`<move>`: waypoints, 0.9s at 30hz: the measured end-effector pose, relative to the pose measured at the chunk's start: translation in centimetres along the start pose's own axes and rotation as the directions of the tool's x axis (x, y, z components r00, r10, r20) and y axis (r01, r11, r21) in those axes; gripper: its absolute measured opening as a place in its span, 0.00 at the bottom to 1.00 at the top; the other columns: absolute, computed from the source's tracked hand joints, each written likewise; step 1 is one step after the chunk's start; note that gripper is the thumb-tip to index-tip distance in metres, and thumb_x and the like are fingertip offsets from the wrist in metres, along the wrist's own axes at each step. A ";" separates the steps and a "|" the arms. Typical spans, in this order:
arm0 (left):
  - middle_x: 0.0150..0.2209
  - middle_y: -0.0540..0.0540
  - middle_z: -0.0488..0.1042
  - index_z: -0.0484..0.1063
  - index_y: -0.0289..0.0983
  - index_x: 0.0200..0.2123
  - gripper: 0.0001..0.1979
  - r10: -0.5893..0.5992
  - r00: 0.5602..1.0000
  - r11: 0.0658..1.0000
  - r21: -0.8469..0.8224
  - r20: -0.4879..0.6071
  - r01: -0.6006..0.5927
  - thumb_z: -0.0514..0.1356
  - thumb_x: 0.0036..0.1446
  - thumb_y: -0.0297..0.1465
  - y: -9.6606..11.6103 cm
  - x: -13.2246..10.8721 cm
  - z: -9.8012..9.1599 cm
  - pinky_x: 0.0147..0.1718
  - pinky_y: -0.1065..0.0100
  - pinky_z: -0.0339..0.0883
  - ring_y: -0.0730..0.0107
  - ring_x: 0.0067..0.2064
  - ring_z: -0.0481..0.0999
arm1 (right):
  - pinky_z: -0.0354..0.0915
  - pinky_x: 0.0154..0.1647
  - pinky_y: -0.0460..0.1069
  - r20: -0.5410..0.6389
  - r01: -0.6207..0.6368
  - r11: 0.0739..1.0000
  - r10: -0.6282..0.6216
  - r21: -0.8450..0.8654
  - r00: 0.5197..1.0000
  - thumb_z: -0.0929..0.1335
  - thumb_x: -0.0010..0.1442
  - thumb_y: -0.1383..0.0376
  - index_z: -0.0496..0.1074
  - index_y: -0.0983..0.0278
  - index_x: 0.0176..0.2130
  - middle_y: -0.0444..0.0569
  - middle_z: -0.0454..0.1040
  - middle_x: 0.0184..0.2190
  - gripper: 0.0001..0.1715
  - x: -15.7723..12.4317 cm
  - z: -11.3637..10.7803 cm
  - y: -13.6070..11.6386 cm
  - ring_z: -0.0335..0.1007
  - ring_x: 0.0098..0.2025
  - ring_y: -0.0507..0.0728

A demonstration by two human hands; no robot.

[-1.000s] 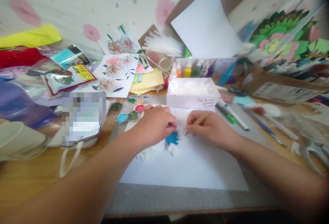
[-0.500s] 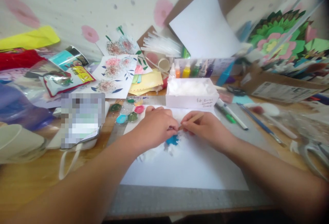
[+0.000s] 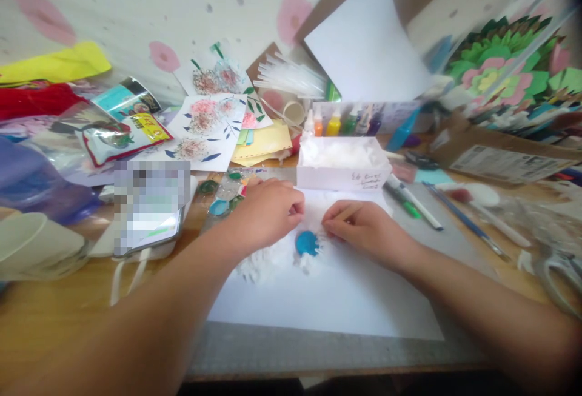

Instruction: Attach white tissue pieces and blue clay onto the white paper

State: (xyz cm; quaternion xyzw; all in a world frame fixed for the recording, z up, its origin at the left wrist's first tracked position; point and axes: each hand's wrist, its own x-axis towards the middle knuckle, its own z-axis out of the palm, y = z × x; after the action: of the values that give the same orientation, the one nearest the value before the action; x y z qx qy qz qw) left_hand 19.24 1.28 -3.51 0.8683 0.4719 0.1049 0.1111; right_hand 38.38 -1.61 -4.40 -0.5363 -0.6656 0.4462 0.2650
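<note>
On a white sheet of paper (image 3: 327, 305) lies a round blue piece (image 3: 307, 243) edged with white tufts. My right hand (image 3: 368, 226) is to its right, closed around a thin wooden stick (image 3: 349, 211). Above and left of the blue piece is my left hand (image 3: 270, 208), its fingers curled together; whatever they pinch is hidden. Loose white fluff (image 3: 261, 264) is scattered on the paper below the left hand. Beyond both hands stands a white box (image 3: 342, 176) filled with white fluffy material.
Left are round paint pots (image 3: 219, 207), a phone (image 3: 152, 232) and a paper cup (image 3: 39, 247). Small color bottles (image 3: 334, 123) line the back. Right lie markers (image 3: 416, 205), a paintbrush (image 3: 468, 223) and scissors (image 3: 559, 271). A grey mat (image 3: 336, 350) lies under the paper.
My hands have drawn apart: the left moved left and up, off the blue piece, which shows more fully now. The right keeps the stick. The whole view has shifted slightly.
</note>
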 end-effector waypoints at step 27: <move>0.31 0.49 0.73 0.75 0.41 0.26 0.08 -0.024 0.999 1.000 -0.005 0.041 0.025 0.55 0.53 0.28 1.3 -0.8 -0.8 0.38 0.58 0.55 0.63 0.38 0.69 | 0.58 0.33 0.53 0.177 0.417 0.481 -0.468 -0.771 0.866 0.63 0.58 0.69 0.75 0.60 0.31 0.48 0.71 0.27 0.11 1.1 -1.7 3.4 0.67 0.31 0.58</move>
State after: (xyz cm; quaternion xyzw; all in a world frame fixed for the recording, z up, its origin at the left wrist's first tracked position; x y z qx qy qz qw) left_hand 19.67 -0.02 -2.46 0.8641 0.4798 0.0870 0.1246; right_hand 41.12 0.05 -6.73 -0.4194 -0.8990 0.0078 0.1261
